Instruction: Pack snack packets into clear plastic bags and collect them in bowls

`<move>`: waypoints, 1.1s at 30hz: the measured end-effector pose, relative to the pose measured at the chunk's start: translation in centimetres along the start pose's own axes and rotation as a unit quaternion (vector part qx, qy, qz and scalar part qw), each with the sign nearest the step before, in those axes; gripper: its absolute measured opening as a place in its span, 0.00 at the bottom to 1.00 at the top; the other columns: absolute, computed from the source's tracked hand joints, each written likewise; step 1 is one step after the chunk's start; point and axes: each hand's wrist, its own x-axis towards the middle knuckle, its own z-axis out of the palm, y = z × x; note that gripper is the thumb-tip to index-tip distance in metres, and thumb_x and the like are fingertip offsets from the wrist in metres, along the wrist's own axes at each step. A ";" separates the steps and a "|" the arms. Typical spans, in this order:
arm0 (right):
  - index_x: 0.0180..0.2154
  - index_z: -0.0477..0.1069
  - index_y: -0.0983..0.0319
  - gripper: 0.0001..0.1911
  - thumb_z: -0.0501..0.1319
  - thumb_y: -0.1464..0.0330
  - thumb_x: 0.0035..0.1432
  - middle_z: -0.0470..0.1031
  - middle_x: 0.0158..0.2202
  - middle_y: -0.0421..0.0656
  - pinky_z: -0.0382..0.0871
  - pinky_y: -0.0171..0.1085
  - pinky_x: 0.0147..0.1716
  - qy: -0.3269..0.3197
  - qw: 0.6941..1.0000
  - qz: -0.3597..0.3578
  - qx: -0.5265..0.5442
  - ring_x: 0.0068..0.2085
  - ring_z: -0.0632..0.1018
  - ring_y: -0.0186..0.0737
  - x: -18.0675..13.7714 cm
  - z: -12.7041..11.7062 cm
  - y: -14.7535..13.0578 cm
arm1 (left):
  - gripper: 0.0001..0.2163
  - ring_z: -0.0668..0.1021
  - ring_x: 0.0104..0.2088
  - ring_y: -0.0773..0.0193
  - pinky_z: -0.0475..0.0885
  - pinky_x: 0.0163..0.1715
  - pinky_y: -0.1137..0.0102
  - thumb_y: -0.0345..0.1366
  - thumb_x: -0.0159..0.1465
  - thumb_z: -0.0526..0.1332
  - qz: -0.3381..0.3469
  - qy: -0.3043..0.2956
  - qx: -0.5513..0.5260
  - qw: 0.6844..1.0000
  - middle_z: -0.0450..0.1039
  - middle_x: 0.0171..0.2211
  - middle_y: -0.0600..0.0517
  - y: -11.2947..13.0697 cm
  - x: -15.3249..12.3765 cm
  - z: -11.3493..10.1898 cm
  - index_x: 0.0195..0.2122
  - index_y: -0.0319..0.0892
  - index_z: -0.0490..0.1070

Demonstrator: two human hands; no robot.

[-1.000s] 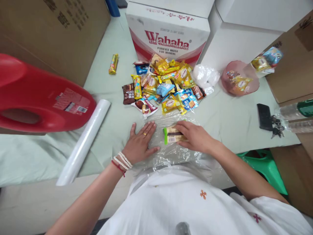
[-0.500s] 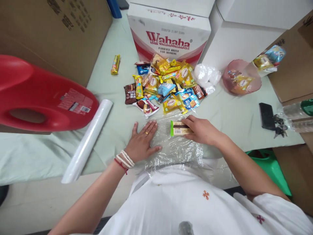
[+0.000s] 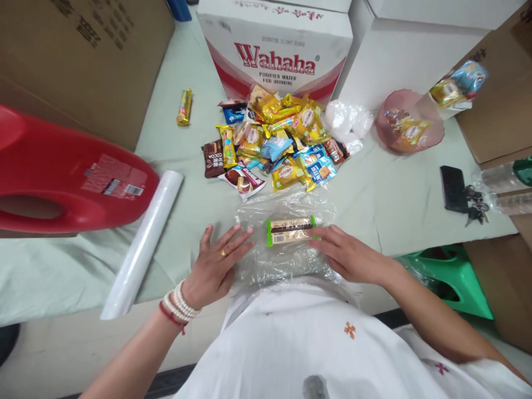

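Observation:
A snack bar point(image 3: 290, 230) in a cream wrapper with green ends lies flat on a sheet of clear plastic film point(image 3: 260, 263) at the table's front edge. My right hand point(image 3: 351, 255) is open, its outstretched fingertips at the bar's right end; whether they touch it I cannot tell. To the left, my left hand point(image 3: 216, 266) has its fingers spread over the film's left edge, holding nothing. Just beyond the film is a pile of wrapped snacks point(image 3: 266, 141), mostly yellow, blue and brown packets.
A white roll point(image 3: 143, 244) lies left, beside a large red jug point(image 3: 75, 172). A Wahaha carton point(image 3: 276, 52) stands behind the snacks. Further right are a pink bowl point(image 3: 386, 133), a black case point(image 3: 454, 188) with keys and clear bottles point(image 3: 501, 183). A green stool point(image 3: 477, 291) stands below the table.
My right hand has let go of the snack bar, now lying on the film nearer to me. My left hand has drawn back left and towards me. The view has shifted slightly.

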 end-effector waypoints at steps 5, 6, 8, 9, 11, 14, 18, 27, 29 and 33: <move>0.62 0.70 0.52 0.24 0.58 0.72 0.67 0.68 0.67 0.50 0.64 0.60 0.64 -0.024 0.999 0.002 -0.032 0.67 0.66 0.53 -5.0 3.1 1.1 | 0.26 0.53 0.75 0.45 0.39 0.72 0.40 0.33 0.58 0.60 0.041 -0.034 -0.057 0.997 0.62 0.71 0.49 1.1 -1.2 0.2 0.59 0.54 0.74; 0.59 0.73 0.52 0.20 0.58 0.70 0.68 0.72 0.63 0.50 0.65 0.60 0.63 -0.008 1.000 0.005 -0.023 0.64 0.70 0.53 -5.0 3.5 1.3 | 0.20 0.55 0.74 0.45 0.39 0.73 0.41 0.35 0.61 0.61 0.041 -0.027 -0.064 0.997 0.66 0.69 0.49 1.4 -1.0 0.3 0.54 0.53 0.77; 0.51 0.78 0.55 0.13 0.57 0.67 0.70 0.79 0.53 0.49 0.71 0.55 0.56 0.034 0.999 0.006 0.028 0.55 0.76 0.50 -4.5 3.7 1.6 | 0.09 0.61 0.72 0.49 0.43 0.73 0.44 0.36 0.66 0.60 0.025 -0.009 -0.075 0.997 0.76 0.61 0.51 1.6 -0.3 0.3 0.43 0.52 0.80; 0.48 0.78 0.56 0.12 0.57 0.66 0.71 0.81 0.48 0.48 0.73 0.52 0.53 0.059 0.996 0.010 0.064 0.50 0.78 0.48 -4.0 3.3 1.8 | 0.09 0.64 0.71 0.52 0.46 0.73 0.46 0.36 0.68 0.59 0.009 0.002 -0.084 0.996 0.80 0.56 0.51 1.5 0.3 0.2 0.39 0.50 0.79; 0.43 0.78 0.58 0.12 0.56 0.64 0.71 0.81 0.40 0.47 0.74 0.47 0.46 0.112 0.984 0.040 0.135 0.42 0.78 0.45 -2.8 2.1 2.2 | 0.12 0.70 0.66 0.55 0.57 0.70 0.50 0.36 0.71 0.55 -0.033 0.028 -0.112 0.993 0.82 0.48 0.51 1.1 1.7 -0.3 0.36 0.48 0.77; 0.40 0.76 0.59 0.14 0.56 0.59 0.71 0.79 0.34 0.43 0.72 0.40 0.38 0.164 0.953 0.164 0.194 0.35 0.77 0.41 -0.9 0.3 3.6 | 0.14 0.76 0.56 0.55 0.70 0.60 0.55 0.41 0.72 0.53 -0.138 0.096 -0.135 0.977 0.81 0.40 0.48 0.1 4.5 -0.7 0.32 0.46 0.74; 0.43 0.76 0.61 0.13 0.58 0.61 0.68 0.77 0.31 0.42 0.67 0.36 0.34 0.122 0.936 0.315 0.101 0.33 0.75 0.41 1.6 -0.5 5.7 | 0.13 0.75 0.47 0.47 0.71 0.52 0.51 0.47 0.65 0.59 -0.273 0.129 -0.035 0.953 0.78 0.38 0.44 -0.9 7.3 0.7 0.31 0.44 0.75; 0.58 0.72 0.62 0.19 0.50 0.67 0.73 0.75 0.55 0.51 0.67 0.42 0.52 0.108 0.982 0.085 -0.130 0.55 0.71 0.50 9.3 -1.7 3.7 | 0.20 0.75 0.48 0.48 0.73 0.50 0.53 0.47 0.62 0.61 -0.356 0.237 -0.071 0.901 0.72 0.48 0.40 0.3 5.9 2.0 0.50 0.38 0.71; 0.64 0.66 0.65 0.23 0.51 0.69 0.72 0.74 0.59 0.53 0.65 0.45 0.55 0.089 0.979 0.104 -0.153 0.58 0.69 0.52 11.8 -1.0 3.5 | 0.29 0.77 0.45 0.49 0.73 0.48 0.54 0.50 0.60 0.64 -0.392 0.236 -0.090 0.885 0.72 0.50 0.39 1.0 6.3 2.1 0.58 0.36 0.67; 0.68 0.62 0.68 0.29 0.57 0.72 0.67 0.78 0.52 0.56 0.63 0.48 0.54 0.078 0.962 0.206 -0.158 0.57 0.70 0.58 15.2 -0.1 4.3 | 0.45 0.76 0.51 0.42 0.70 0.50 0.50 0.47 0.55 0.69 -0.424 0.203 -0.085 0.879 0.75 0.52 0.38 2.0 8.4 2.4 0.70 0.35 0.53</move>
